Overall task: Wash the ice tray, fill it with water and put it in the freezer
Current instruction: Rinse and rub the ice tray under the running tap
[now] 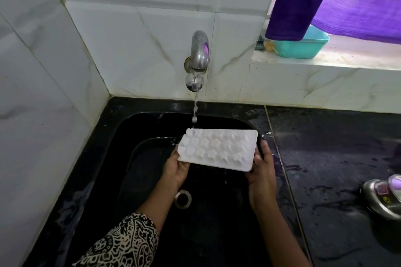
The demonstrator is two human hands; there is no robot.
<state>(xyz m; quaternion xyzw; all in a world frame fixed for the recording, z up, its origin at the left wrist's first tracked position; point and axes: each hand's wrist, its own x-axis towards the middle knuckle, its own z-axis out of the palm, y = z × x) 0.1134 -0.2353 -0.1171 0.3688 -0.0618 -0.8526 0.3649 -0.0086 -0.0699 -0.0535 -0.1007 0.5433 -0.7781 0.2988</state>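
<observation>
Ice tray held between left fingers, right fingers.

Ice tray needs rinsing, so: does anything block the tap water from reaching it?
Nothing visible does. The stream falls freely from the tap onto the ice tray at its far left corner; left hand and right hand grip its ends, outside the stream.

The person's left arm wears a loose fabric sleeve printed with a dense black-and-cream paisley pattern of curls, teardrops and dotted borders, its hem ending partway along the forearm, while the right forearm, the left hand and the right hand are bare.
</observation>
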